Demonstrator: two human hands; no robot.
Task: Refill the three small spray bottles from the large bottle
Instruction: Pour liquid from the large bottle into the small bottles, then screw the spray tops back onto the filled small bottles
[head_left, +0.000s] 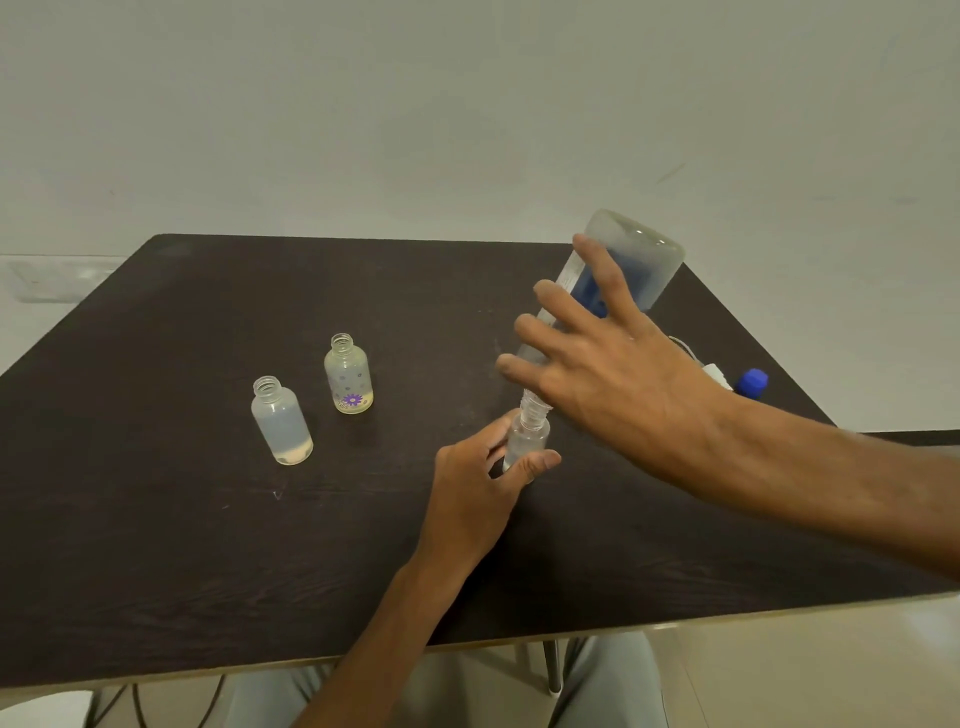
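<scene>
The right hand (618, 374) is wrapped around the large bottle (631, 260), a clear, cylindrical plastic bottle with a blue label, tipped steeply so its ribbed neck meets the mouth of a small clear bottle (524, 441). The left hand (478, 488) pinches that small bottle between thumb and fingers, keeping it upright on the dark, wood-grained surface (208, 545). To the left stand two more uncapped small bottles, apart from each other: a frosted plain one (280, 421) and a yellowish one with purple flower print (349, 375), both with threaded necks. A blue ribbed cap (752, 382) lies near the surface's right edge, beside a white object partly hidden by the right wrist.
</scene>
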